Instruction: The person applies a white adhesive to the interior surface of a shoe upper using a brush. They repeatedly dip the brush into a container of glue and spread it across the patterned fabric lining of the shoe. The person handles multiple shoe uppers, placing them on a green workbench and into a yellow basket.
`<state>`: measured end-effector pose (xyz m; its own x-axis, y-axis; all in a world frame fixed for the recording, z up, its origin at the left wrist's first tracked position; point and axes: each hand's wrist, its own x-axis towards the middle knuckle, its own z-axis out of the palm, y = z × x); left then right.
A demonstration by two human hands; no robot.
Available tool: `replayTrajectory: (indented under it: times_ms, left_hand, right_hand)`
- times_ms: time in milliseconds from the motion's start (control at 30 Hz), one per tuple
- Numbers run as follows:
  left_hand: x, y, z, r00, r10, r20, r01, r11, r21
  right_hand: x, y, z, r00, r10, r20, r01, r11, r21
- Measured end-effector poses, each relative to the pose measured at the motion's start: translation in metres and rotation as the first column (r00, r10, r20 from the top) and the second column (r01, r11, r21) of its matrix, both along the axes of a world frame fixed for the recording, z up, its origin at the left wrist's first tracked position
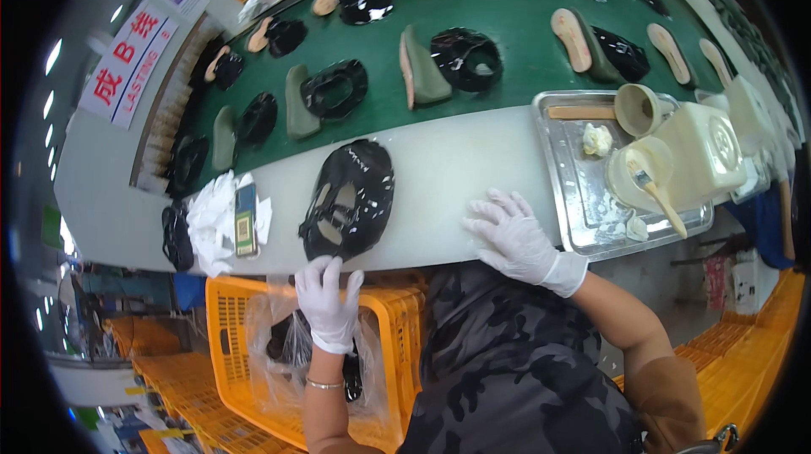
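A glossy black shoe upper (361, 192) lies on the white worktop in front of me. My left hand (328, 302), in a white glove, is at the worktop's front edge just below the upper, over an orange crate. Its fingers are apart and nothing shows in them; whether the fingertips touch the upper I cannot tell. My right hand (511, 234), also gloved, rests on the worktop (460, 167) with its fingers spread and empty. It is nearest to a metal tray (568, 192) on the right.
The tray carries a glue tub (621, 175), a brush (659, 196), a cup (638, 108) and a cream jug (697, 150). Black uppers and green shoe lasts (422, 65) sit on a green conveyor (532, 32) beyond. White cloths (215, 217) lie left; an orange crate (405, 344) stands below.
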<state>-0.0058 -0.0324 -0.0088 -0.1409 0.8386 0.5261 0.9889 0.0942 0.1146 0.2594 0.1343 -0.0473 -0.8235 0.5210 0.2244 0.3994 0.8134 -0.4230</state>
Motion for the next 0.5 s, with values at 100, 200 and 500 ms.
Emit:
replayTrajectory:
  times_ms: [100,200,500]
  left_hand:
    - [-0.003,0.009,-0.009,1.0,-0.007,0.007,0.007,0.998,0.067]
    - [-0.005,0.006,-0.013,0.996,0.072,0.05,-0.076,0.995,0.071]
    - [-0.007,0.0,0.046,0.999,-0.042,-0.01,0.042,0.999,0.004]
  right_hand:
    - [0.002,0.001,0.0,0.999,-0.033,0.023,0.031,0.997,0.069]
    - [0.008,0.007,0.001,0.989,0.067,-0.134,-0.058,0.995,0.075]
    - [0.085,-0.015,0.053,0.781,-0.297,-0.55,-0.169,0.746,-0.644]
